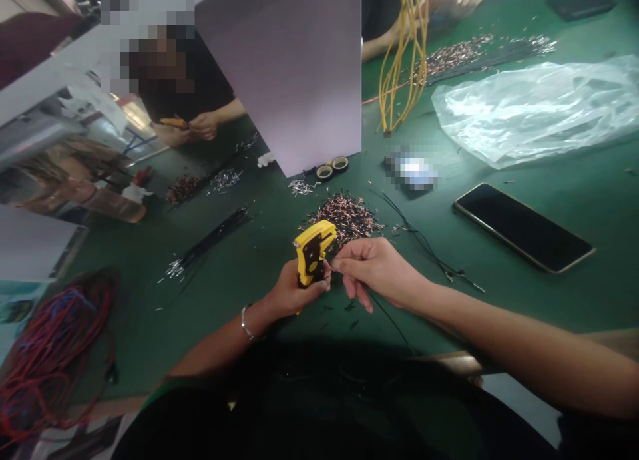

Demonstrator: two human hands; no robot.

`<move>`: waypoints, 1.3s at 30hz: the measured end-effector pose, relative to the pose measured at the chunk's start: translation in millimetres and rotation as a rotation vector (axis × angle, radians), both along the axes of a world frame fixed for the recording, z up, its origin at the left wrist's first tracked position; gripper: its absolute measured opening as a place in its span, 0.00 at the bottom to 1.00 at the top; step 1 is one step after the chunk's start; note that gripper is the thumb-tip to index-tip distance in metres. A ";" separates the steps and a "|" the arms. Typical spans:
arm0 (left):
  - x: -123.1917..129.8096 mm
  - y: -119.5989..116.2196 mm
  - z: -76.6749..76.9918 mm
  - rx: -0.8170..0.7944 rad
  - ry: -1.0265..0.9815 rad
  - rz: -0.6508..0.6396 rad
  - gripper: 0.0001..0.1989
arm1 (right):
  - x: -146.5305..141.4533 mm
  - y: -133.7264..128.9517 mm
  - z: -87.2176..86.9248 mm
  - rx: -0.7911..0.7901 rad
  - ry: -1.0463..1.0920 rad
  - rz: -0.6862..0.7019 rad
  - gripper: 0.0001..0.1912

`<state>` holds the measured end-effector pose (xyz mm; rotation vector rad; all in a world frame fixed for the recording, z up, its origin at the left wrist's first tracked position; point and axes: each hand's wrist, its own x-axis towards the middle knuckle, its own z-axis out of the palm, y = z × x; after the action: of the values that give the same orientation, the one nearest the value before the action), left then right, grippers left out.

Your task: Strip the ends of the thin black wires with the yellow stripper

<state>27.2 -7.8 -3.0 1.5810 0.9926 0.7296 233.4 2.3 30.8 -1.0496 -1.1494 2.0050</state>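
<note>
My left hand (297, 290) is wrapped round the handle of a yellow and black wire stripper (312, 253), held upright with its jaws toward the right. Close beside the tool, my right hand (372, 270) pinches a thin black wire (392, 323) between thumb and forefinger; the wire trails down toward the table's front edge. Just behind the tool lies a pile of short copper and black wire pieces (349, 214). A few black scraps lie below my hands.
A phone (524, 227), loose black wires (419, 237) and a clear plastic bag (539, 110) lie right. Tape rolls (324, 172) sit by a grey panel (299, 67). Left are a black wire bundle (214, 237) and red-blue cables (54, 353). Other people's hands work beyond.
</note>
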 end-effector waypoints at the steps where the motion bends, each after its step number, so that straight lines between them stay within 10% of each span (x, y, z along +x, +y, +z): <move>1: -0.8 -0.3 -1.2 0.009 0.025 0.006 0.11 | -0.1 -0.1 -0.1 -0.003 0.005 -0.004 0.10; 15: 0.9 -5.8 -5.2 -0.135 0.102 0.155 0.16 | -2.3 -0.3 -3.6 -0.012 0.036 0.005 0.08; 25: 6.1 2.8 2.8 -0.405 -0.352 0.100 0.13 | 2.8 6.4 -5.0 0.034 0.040 -0.036 0.07; 39: 3.1 5.9 2.8 -0.483 -0.459 0.017 0.16 | 8.0 6.5 -3.1 0.104 -0.035 -0.039 0.06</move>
<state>30.3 -2.0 -0.2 0.9322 0.7653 0.7526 241.5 8.9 27.7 -1.0503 -1.2280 1.8824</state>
